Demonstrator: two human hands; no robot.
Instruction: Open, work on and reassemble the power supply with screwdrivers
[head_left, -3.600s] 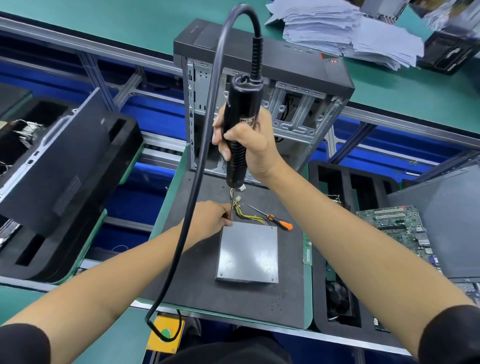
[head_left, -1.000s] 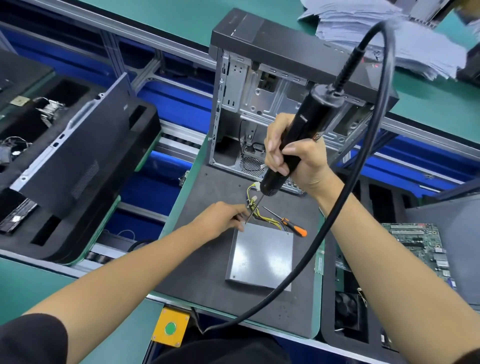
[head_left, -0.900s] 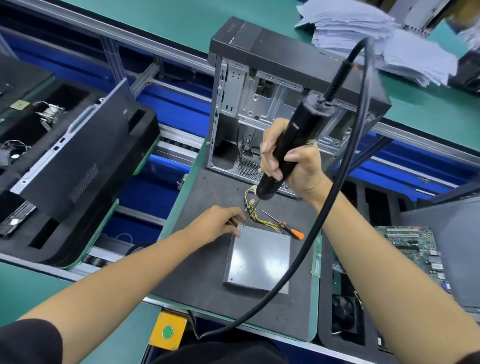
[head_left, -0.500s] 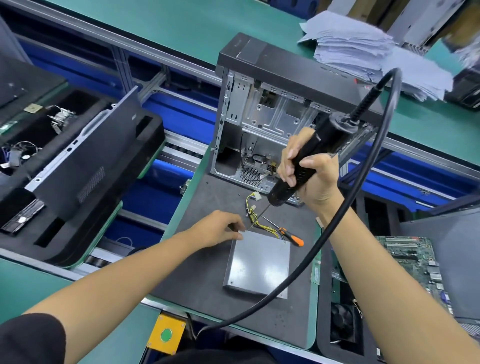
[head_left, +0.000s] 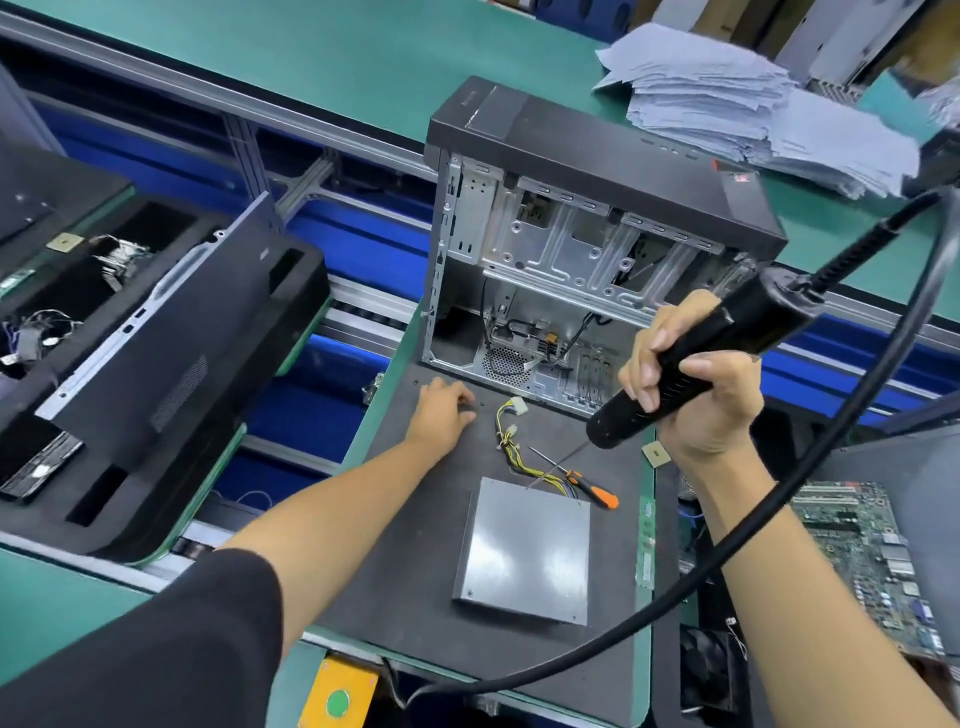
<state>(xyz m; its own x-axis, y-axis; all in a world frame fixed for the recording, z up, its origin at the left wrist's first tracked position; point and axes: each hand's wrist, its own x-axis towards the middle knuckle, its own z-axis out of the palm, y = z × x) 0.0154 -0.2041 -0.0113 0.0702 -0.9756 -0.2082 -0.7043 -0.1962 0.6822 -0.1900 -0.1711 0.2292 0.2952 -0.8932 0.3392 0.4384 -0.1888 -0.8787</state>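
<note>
Right hand (head_left: 696, 400) wrapped tight round the electric screwdriver (head_left: 691, 374), fingers and thumb curled about the black barrel, cable (head_left: 779, 499) looping off to the right and back down toward the near edge. Tool tilted, long axis running from upper right down to lower left, thin bit (head_left: 558, 465) aimed at the far edge of the power supply (head_left: 527, 553). Bit tip hovering just above that far edge, near where the yellow wires (head_left: 511, 447) come out; contact or a small gap, hard to tell from this angle.

Power supply lying flat on the dark mat (head_left: 415, 519), lid up, below and to the left of the gripping hand, nearer than the open computer case (head_left: 571, 270). So, from the grip: down, left and toward the near side.

Left hand (head_left: 441, 415) off to the far left of the mat, well apart from the power supply, fingers bent down onto the surface by some small dark specks (screws, probably). Holding anything? Cannot tell, fingertips hidden.

Orange-handled manual screwdriver (head_left: 587, 486) resting just beside the far right corner of the power supply, its shaft crossing under the bit's line.

Right hand clearly the nearer one to the work. Next move likely to need the bit seated square on a screw at that far edge, so the tilt of the tool matters.
</note>
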